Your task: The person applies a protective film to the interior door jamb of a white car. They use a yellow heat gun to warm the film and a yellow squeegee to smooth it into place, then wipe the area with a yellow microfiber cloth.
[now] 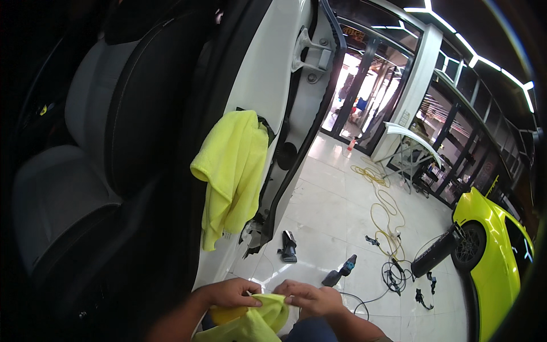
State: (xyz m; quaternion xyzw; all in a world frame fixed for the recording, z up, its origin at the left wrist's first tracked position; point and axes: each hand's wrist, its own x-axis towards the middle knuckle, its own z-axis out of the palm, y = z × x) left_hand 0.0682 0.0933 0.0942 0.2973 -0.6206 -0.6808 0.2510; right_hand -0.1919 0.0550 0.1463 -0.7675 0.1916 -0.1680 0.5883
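A yellow-green microfiber cloth [253, 325] is held low in front of me, at the lower edge of the view. My left hand [232, 292] pinches its upper left part between thumb and fingers. The fingers of my right hand [310, 297] are closed on its upper right edge. Beneath the left hand a darker yellow piece [225, 313] shows; whether it belongs to the cloth, I cannot tell. A second yellow-green microfiber cloth [233, 168] hangs draped over the white car body pillar [259, 68], touched by neither hand.
At left is a grey and black car seat [94, 108]. On the tiled floor lie a black handheld tool [289, 247], a dark blue-grey tool [340, 271], a yellow hose [393, 219] and a black cylinder [436, 251]. A bright green car [496, 268] stands at right.
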